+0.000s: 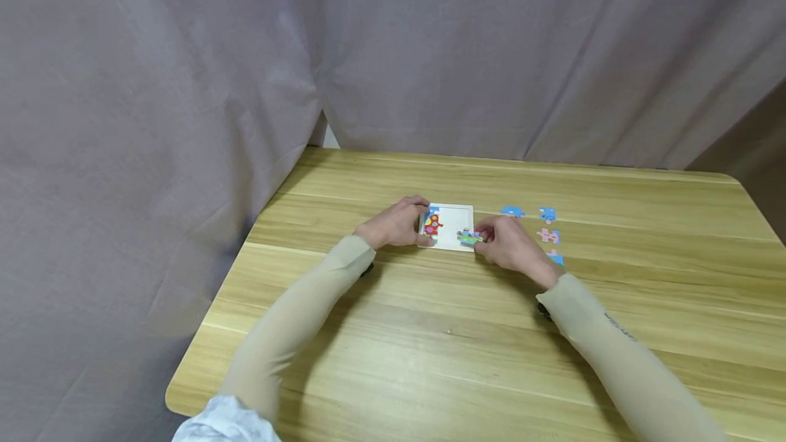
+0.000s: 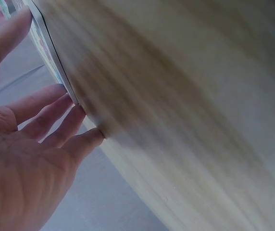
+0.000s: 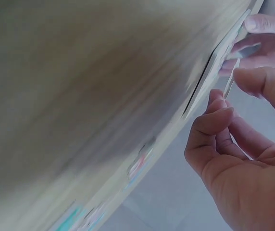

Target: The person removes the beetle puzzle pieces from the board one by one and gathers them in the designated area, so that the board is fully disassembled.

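Note:
A small white puzzle tray (image 1: 453,218) lies on the table, with brightly coloured pieces, one showing a red shape with yellow dots (image 1: 432,226), set along its left side. My left hand (image 1: 398,224) holds the tray at its left end, thumb at the near corner and fingers at the far one. In the left wrist view, fingertips (image 2: 95,135) meet the tray's edge and the tabletop. Over the tray's near right corner, my right hand (image 1: 510,243) pinches a green and blue jigsaw piece (image 1: 469,237) between thumb and fingers. That piece (image 3: 231,81) appears tilted, edge-on in the right wrist view.
Right of the tray lie several loose jigsaw pieces: a blue one (image 1: 512,211), another blue one (image 1: 548,214), a pink one (image 1: 548,236) and a blue-green one (image 1: 555,258) partly behind my right wrist. The wooden table (image 1: 393,333) ends at a grey curtain (image 1: 442,53).

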Available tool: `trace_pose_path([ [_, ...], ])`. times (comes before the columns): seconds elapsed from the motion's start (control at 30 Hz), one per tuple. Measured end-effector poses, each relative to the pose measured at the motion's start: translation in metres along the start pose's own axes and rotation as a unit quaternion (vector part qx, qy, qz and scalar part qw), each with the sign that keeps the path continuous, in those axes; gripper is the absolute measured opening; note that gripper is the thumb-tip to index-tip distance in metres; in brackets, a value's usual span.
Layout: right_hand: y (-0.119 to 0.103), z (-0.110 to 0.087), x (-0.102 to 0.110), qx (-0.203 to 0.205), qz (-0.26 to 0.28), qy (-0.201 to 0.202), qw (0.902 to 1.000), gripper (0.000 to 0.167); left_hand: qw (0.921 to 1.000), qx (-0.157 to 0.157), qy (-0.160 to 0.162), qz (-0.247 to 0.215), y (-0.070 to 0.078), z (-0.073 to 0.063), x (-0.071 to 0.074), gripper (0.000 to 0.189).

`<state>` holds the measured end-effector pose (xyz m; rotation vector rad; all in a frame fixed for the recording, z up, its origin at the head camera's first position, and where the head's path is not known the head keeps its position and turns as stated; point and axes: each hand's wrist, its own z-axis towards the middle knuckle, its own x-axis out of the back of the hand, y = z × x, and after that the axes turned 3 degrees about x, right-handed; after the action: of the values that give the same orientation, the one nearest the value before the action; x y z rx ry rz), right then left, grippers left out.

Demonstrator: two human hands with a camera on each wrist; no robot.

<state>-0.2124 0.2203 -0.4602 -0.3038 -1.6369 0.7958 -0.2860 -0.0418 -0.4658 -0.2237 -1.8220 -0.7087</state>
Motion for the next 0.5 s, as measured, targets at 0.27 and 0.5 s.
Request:
trace_pose_path([
  [0.27,0.015,-0.019,0.019,-0.007,-0.033,0.002,0.9994,0.035,1.0,-0.004,0.001,-0.001,0.0,-0.001,0.001,0.077],
  [0.5,0.031,-0.033,0.028,0.01,-0.036,0.014,0.9992,0.029,1.0,0.0,-0.002,-0.003,0.0,-0.002,0.0,0.081],
])
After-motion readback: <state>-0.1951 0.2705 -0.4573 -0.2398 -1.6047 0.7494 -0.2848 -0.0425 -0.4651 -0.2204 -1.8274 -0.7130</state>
